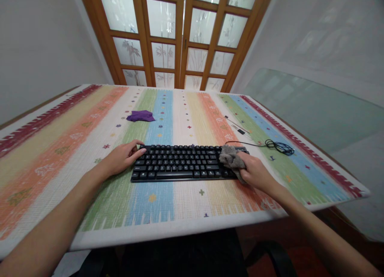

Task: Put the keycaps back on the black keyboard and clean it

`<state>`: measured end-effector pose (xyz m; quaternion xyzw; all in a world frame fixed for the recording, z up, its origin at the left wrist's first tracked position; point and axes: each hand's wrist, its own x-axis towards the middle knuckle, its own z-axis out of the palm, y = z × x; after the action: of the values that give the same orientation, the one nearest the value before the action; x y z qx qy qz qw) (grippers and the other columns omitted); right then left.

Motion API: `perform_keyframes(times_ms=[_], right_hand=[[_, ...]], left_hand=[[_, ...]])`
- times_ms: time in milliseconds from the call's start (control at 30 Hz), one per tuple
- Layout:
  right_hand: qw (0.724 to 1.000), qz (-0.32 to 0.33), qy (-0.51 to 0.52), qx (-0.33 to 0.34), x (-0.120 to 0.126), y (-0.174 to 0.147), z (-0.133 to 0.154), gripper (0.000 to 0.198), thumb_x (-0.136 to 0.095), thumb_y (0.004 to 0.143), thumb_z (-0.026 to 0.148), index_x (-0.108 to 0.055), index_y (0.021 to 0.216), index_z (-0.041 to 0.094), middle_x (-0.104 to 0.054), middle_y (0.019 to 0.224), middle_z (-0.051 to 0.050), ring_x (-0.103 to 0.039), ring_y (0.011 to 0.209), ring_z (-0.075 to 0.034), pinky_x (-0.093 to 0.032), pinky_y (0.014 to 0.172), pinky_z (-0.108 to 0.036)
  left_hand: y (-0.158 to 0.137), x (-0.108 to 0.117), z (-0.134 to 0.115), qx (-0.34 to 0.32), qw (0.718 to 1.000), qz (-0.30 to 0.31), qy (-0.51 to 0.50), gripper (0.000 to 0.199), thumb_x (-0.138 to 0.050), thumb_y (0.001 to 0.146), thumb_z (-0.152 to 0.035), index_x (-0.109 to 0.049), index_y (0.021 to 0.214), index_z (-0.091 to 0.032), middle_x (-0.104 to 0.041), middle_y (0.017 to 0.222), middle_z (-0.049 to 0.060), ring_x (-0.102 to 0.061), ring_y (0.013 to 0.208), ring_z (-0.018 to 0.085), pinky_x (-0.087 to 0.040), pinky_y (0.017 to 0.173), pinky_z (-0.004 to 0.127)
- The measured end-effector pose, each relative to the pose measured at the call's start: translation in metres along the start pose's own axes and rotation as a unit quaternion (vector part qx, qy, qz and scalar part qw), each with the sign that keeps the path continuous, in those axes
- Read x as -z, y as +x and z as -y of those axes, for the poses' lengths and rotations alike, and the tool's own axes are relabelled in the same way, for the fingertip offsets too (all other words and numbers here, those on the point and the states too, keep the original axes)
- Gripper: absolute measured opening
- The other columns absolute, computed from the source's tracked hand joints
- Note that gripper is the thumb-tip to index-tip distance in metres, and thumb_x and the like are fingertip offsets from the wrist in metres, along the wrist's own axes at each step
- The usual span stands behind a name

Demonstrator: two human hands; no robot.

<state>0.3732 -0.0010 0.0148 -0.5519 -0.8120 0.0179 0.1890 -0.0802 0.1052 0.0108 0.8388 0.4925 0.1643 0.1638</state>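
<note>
A black keyboard [177, 163] lies flat on the striped tablecloth, its long side toward me. My left hand [127, 155] grips its upper left corner, thumb on top and fingers curled at the edge. In my right hand [255, 171] is a bunched grey cloth [231, 157], pressed onto the right end of the keyboard. That cloth covers part of the keys there. From the keyboard's back right edge runs a thin black cable [279, 146], coiled at its far end on the cloth.
A folded purple cloth [141, 116] rests beyond the keyboard at the left. Behind the keyboard at the right lie a thin stick-like brush [237, 124] and a small black piece [241, 131]. Wooden doors with glass panes [162, 21] stand past the table's far edge.
</note>
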Motion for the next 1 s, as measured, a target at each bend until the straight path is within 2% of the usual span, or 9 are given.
perform_keyframes(times_ms=[167, 267, 367, 500, 667, 867, 1000], right_hand=[[1.0, 0.01, -0.026, -0.007, -0.005, -0.005, 0.005, 0.016, -0.044, 0.073, 0.012, -0.054, 0.084, 0.019, -0.064, 0.082, -0.009, -0.058, 0.074, -0.023, -0.044, 0.069, -0.032], [0.999, 0.054, -0.009, -0.006, 0.004, -0.004, 0.01, 0.013, -0.043, 0.081, 0.016, -0.056, 0.082, 0.019, -0.065, 0.081, -0.008, -0.06, 0.073, -0.023, -0.044, 0.068, -0.031], [0.997, 0.074, 0.032, -0.009, 0.018, 0.0, 0.012, 0.018, -0.042, 0.088, 0.021, -0.06, 0.083, 0.019, -0.069, 0.082, -0.007, -0.064, 0.075, -0.023, -0.045, 0.069, -0.031], [0.996, 0.03, 0.074, -0.034, 0.027, 0.005, 0.007, 0.022, -0.044, 0.092, 0.027, -0.065, 0.09, 0.02, -0.073, 0.088, -0.008, -0.067, 0.079, -0.024, -0.048, 0.072, -0.032], [0.998, -0.018, 0.014, -0.051, 0.01, 0.002, -0.009, 0.024, -0.039, 0.091, 0.025, -0.062, 0.094, 0.019, -0.073, 0.096, -0.011, -0.068, 0.089, -0.027, -0.049, 0.079, -0.034], [0.983, 0.055, -0.144, -0.104, -0.007, -0.007, 0.006, 0.011, -0.045, 0.084, 0.018, -0.056, 0.087, 0.018, -0.069, 0.081, -0.011, -0.063, 0.067, -0.025, -0.038, 0.059, -0.031], [0.984, 0.098, -0.106, -0.104, 0.003, -0.006, 0.013, 0.013, -0.046, 0.086, 0.018, -0.058, 0.09, 0.017, -0.07, 0.081, -0.012, -0.065, 0.07, -0.026, -0.039, 0.061, -0.032]], left_hand=[[0.0, 0.001, -0.003, 0.009, 1.0, 0.001, -0.001, 0.058, -0.035, 0.093, -0.065, -0.06, 0.112, -0.016, -0.061, 0.07, 0.003, -0.06, 0.066, 0.024, -0.042, 0.066, 0.033], [0.001, 0.001, -0.003, 0.011, 1.0, 0.002, -0.005, 0.058, -0.036, 0.093, -0.066, -0.06, 0.112, -0.017, -0.061, 0.069, 0.002, -0.06, 0.065, 0.024, -0.042, 0.066, 0.032], [0.002, 0.0, -0.003, 0.01, 1.0, 0.002, -0.006, 0.057, -0.036, 0.093, -0.065, -0.06, 0.112, -0.017, -0.062, 0.071, 0.002, -0.061, 0.066, 0.024, -0.043, 0.066, 0.032], [0.001, 0.0, -0.003, 0.018, 1.0, 0.001, -0.004, 0.055, -0.036, 0.092, -0.064, -0.06, 0.112, -0.018, -0.063, 0.073, 0.002, -0.061, 0.067, 0.024, -0.043, 0.066, 0.032], [0.001, 0.001, -0.005, 0.027, 1.0, 0.0, -0.003, 0.055, -0.036, 0.092, -0.065, -0.059, 0.111, -0.019, -0.064, 0.072, 0.002, -0.061, 0.066, 0.024, -0.044, 0.066, 0.032], [0.003, 0.0, -0.006, 0.031, 0.999, -0.01, -0.01, 0.054, -0.038, 0.09, -0.066, -0.059, 0.107, -0.02, -0.062, 0.067, 0.002, -0.061, 0.063, 0.024, -0.044, 0.064, 0.033], [0.003, 0.0, -0.007, 0.033, 0.999, -0.011, -0.016, 0.053, -0.039, 0.09, -0.067, -0.059, 0.106, -0.021, -0.062, 0.067, 0.002, -0.06, 0.063, 0.024, -0.044, 0.064, 0.033]])
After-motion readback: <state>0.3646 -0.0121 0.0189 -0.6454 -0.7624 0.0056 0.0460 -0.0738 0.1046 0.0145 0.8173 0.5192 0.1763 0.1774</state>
